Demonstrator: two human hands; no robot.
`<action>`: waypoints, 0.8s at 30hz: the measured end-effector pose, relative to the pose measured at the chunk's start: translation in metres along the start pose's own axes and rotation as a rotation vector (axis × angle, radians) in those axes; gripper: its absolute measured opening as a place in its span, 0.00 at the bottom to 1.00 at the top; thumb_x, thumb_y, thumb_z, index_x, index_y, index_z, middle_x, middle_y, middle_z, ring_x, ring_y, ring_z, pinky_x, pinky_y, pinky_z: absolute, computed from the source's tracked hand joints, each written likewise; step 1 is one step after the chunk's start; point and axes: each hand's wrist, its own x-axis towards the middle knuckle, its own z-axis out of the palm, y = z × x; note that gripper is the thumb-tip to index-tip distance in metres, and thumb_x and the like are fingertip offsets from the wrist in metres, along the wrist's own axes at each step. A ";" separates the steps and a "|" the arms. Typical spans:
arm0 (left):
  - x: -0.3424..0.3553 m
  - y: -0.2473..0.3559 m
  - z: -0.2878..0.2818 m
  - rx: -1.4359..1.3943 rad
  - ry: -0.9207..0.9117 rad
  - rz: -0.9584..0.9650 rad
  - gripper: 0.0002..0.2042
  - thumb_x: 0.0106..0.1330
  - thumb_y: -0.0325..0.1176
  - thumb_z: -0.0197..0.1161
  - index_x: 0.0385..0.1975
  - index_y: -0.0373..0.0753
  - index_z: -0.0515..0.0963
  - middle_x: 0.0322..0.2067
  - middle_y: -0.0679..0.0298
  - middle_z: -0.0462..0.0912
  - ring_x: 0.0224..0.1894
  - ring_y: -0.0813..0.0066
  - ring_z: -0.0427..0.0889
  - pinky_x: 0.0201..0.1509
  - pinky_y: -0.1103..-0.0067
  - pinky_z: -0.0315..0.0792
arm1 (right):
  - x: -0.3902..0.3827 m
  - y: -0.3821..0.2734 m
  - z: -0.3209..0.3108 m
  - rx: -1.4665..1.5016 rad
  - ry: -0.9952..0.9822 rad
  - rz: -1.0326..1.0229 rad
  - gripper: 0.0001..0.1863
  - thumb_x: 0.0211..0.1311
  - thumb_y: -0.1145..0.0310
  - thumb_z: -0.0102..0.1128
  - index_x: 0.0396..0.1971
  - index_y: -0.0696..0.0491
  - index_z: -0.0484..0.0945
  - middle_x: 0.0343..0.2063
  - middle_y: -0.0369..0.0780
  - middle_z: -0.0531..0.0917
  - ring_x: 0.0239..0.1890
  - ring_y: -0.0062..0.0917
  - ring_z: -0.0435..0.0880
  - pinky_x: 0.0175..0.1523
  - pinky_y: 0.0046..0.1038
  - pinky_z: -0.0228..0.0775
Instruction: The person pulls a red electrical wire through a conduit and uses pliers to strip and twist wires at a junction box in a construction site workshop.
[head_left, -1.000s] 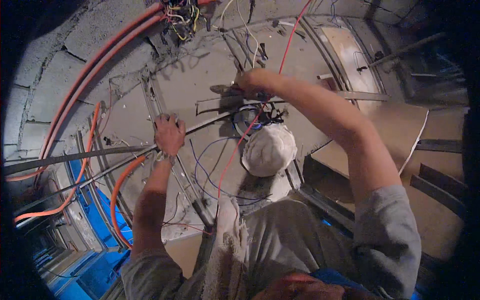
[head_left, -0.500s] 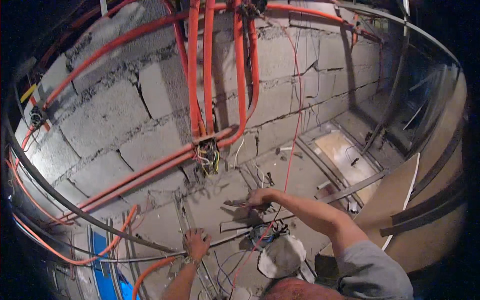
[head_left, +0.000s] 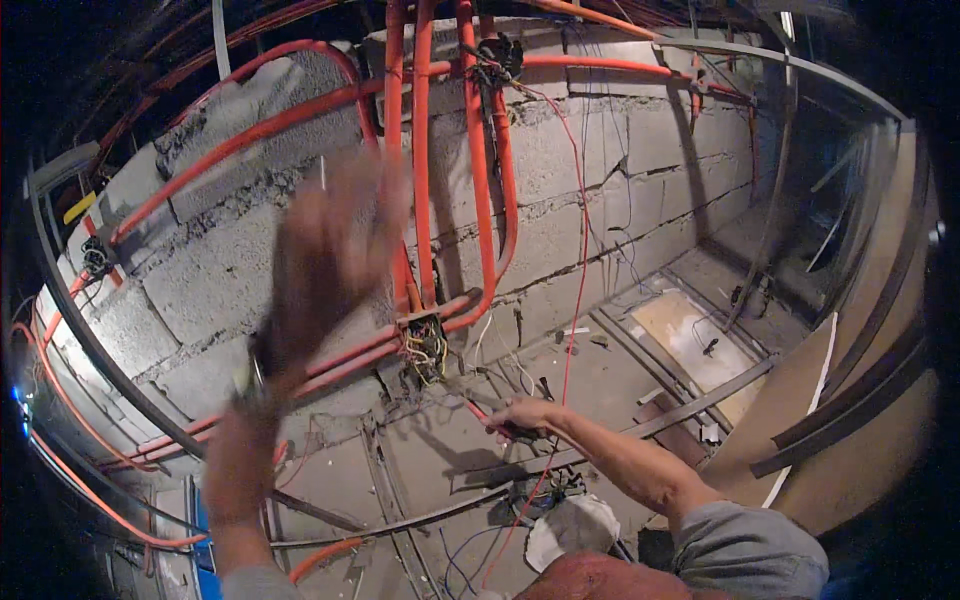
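My left hand [head_left: 335, 240] is raised in front of the block wall [head_left: 220, 260], its fingers smeared by motion, so what it holds, if anything, is unclear. Lower right, my right hand [head_left: 525, 415] grips a red-handled tool [head_left: 475, 408], pointed toward the upper left. Just above it, an open box of tangled wires [head_left: 425, 348] sits where orange-red conduits [head_left: 480, 200] meet at the wall. A thin red wire [head_left: 578, 300] hangs down past my right hand. Below that hand lie a coiled bundle of dark and blue cables and a white rounded object [head_left: 570, 530].
Metal channels [head_left: 700, 405] and loose wires cross the grey floor surface. A pale panel [head_left: 695, 345] lies at the right, beside large brown boards [head_left: 850, 420]. A dark curved pipe [head_left: 110, 360] runs along the left, with orange hoses below. A second wire junction [head_left: 495, 60] hangs high on the wall.
My left hand has left the metal channel on the floor and risen toward the wall. My right hand stays low, its tool now angled up-left. The view has tilted up to show more wall.
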 end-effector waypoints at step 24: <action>0.270 -0.064 0.001 0.415 -0.121 0.105 0.09 0.65 0.31 0.66 0.41 0.35 0.81 0.33 0.50 0.84 0.38 0.60 0.86 0.41 0.64 0.79 | -0.072 -0.055 0.073 -0.086 -0.087 -0.189 0.20 0.61 0.52 0.75 0.33 0.54 0.79 0.25 0.33 0.81 0.26 0.18 0.82 0.31 0.25 0.72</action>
